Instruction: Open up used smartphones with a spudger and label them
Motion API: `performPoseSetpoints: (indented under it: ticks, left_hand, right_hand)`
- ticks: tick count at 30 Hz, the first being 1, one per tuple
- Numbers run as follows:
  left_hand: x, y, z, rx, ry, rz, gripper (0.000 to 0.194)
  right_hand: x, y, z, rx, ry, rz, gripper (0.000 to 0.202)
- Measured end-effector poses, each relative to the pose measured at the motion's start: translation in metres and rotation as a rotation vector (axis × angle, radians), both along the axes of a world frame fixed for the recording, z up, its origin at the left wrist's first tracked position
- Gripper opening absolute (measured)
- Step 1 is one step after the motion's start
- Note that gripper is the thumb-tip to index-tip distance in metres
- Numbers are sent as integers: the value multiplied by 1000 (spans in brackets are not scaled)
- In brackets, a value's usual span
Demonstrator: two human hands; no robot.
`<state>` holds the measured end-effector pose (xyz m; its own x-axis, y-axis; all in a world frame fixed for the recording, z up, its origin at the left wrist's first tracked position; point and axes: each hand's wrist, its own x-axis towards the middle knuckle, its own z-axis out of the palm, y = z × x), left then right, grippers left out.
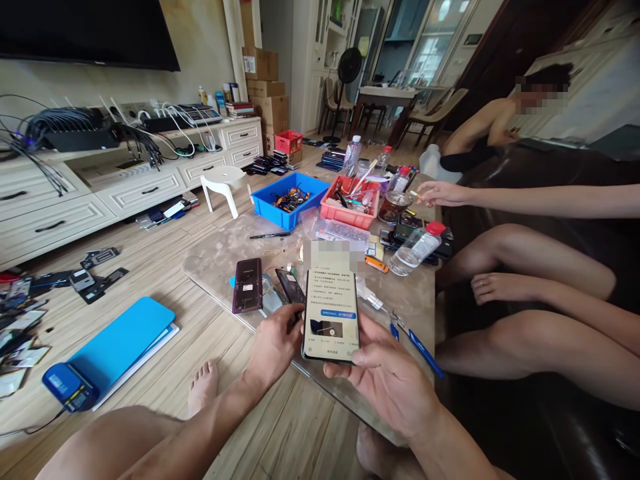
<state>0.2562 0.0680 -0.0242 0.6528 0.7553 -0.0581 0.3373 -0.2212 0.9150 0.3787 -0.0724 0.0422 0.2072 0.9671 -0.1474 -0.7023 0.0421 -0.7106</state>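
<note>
A lit smartphone (pixel 331 317) with text on its screen is held upright over the near edge of the low table (pixel 215 250). My right hand (pixel 385 367) grips its lower right side, thumb at the bottom corner. At the phone's left edge is my left hand (pixel 275 337), its fingers curled and partly hidden, so what they hold, if anything, is unclear. Just beyond that hand lies a dark phone part (pixel 290 285). Farther left rests a dark purple phone (pixel 247 285) with a small white label. Blue-handled tweezers or pliers (pixel 425 353) lie to the right.
Behind the phone stand a blue bin (pixel 290 200) and a red bin (pixel 350 203) of small parts. A clear bottle (pixel 415 250) leans at the right. One person's hand (pixel 440 194) reaches in from the right; another person sits farther back. A white stool (pixel 225 180) stands beyond the table.
</note>
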Motion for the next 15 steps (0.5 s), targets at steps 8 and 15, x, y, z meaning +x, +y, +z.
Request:
performPoseSetpoints:
  ticks: [8, 15]
  left_hand:
    - [-2, 12, -1, -383, -220, 190, 32]
    - [-15, 13, 1, -637, -434, 238, 79]
  right_hand:
    - [-6, 7, 0, 5, 6, 28, 51]
    - [-11, 15, -2, -4, -2, 41, 52]
